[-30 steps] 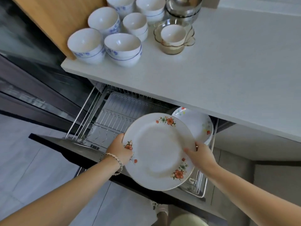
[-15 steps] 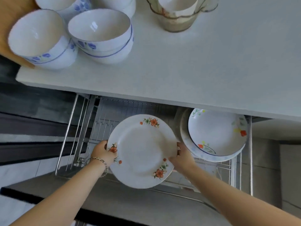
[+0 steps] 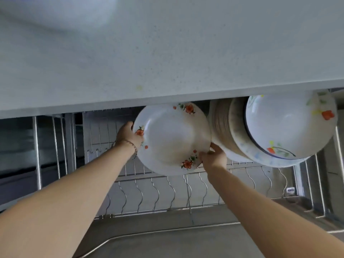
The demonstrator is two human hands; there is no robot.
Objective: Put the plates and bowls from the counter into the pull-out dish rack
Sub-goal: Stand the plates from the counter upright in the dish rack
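Observation:
A white plate with orange flowers (image 3: 171, 138) is held nearly upright over the pull-out dish rack (image 3: 167, 190). My left hand (image 3: 128, 135) grips its left rim and my right hand (image 3: 213, 157) pinches its lower right rim. Just right of it, several plates (image 3: 221, 131) stand on edge in the rack, with a flowered bowl-like dish (image 3: 290, 125) in front of them. The held plate's right rim is close to the standing plates; whether they touch I cannot tell.
The white counter (image 3: 167, 53) overhangs the back of the rack and hides its rear part. A blurred blue-white bowl (image 3: 55, 8) shows at the top left. Wavy wire dividers (image 3: 158, 192) run along the rack's front, with vertical rails (image 3: 37, 151) at the left.
The camera has dropped closer to the rack. Both hands have carried the flowered plate further back and right, toward the standing plates, and tipped it more upright.

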